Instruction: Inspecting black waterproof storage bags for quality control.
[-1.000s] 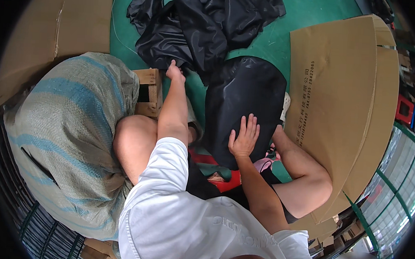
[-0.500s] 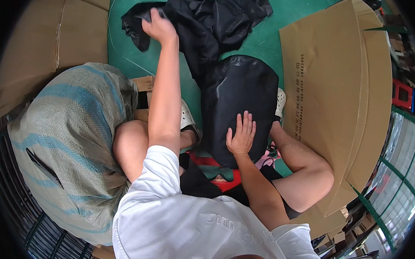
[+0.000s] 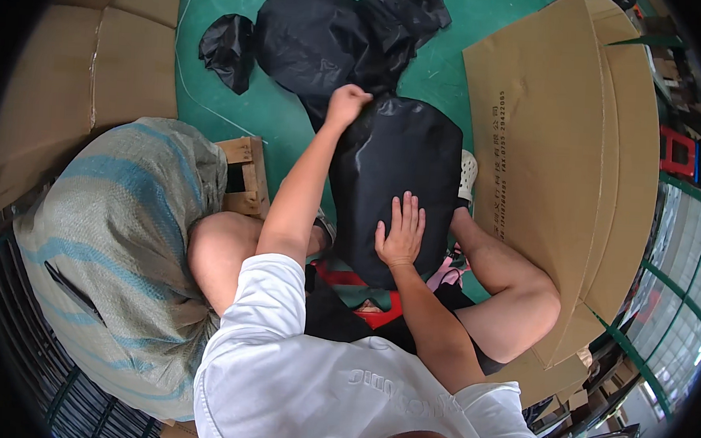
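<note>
A smooth, rounded bundle of black fabric [image 3: 397, 154] lies between my legs. My right hand [image 3: 403, 231] rests flat on its near part, fingers stretched out and holding nothing. At the bundle's far left corner, my left hand [image 3: 348, 106] is closed, its fingertips pinching the black fabric there. Beyond it, loose black fabric [image 3: 320, 43] is spread in folds over the floor and meets the bundle's far edge. A crumpled black piece [image 3: 228, 52] lies at its left end, where the join is hard to make out.
A stuffed woven sack with blue stripes [image 3: 118, 262] leans at my left, by a small wooden frame [image 3: 246, 174]. Large cardboard boxes stand left and right [image 3: 543, 166]. Something red [image 3: 377, 309] shows under the bundle's near edge. The floor [image 3: 221, 113] is green.
My left hand has let go of the black fabric at the far left and come nearer and rightward to the bundle's far corner. My right hand stays flat on the bundle.
</note>
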Tool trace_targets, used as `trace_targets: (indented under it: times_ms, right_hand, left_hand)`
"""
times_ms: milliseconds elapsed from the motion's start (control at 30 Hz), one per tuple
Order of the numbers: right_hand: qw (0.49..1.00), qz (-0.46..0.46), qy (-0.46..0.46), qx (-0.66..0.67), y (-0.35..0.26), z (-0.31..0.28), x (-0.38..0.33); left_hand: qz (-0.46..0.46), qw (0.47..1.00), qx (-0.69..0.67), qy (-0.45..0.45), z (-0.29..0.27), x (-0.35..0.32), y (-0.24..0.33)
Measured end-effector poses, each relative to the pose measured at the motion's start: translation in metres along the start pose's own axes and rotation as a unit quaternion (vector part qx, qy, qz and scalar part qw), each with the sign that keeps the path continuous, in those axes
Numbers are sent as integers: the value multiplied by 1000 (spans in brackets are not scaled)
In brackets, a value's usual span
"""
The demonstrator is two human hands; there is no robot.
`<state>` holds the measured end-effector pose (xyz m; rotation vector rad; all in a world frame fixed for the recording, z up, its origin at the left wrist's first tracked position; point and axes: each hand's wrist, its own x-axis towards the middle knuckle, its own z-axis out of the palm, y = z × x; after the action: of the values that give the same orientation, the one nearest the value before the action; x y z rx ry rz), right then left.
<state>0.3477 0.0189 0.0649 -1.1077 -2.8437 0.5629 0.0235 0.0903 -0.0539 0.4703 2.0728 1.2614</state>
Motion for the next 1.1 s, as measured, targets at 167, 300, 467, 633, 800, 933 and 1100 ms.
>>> trace_targets:
  times_ms: [167, 300, 467, 633, 800, 933, 1100]
  right_hand:
    - [1000, 16, 1, -10, 16, 1, -4]
    - [1000, 22, -11, -14, 17, 3, -4]
    - [1000, 22, -11, -17, 16, 2, -4]
    - [1000, 18, -9, -17, 15, 2, -4]
    - [1000, 19, -6, -14, 16, 1, -4]
    - [1000, 17, -5, -14, 17, 2, -4]
    - [1000, 18, -8, -8, 18, 3, -5]
  left_hand:
    - [-90, 971, 197, 102, -9, -15, -27]
    - [-28, 964, 135, 228, -22, -17, -25]
    - [219, 918, 252, 214, -11, -12, 11]
    - [211, 928, 280, 123, 6, 9, 42]
    - [106, 931, 349, 27, 17, 17, 42]
    - [103, 938, 329, 29, 19, 21, 36]
    - [125, 930, 341, 60, 25, 27, 44]
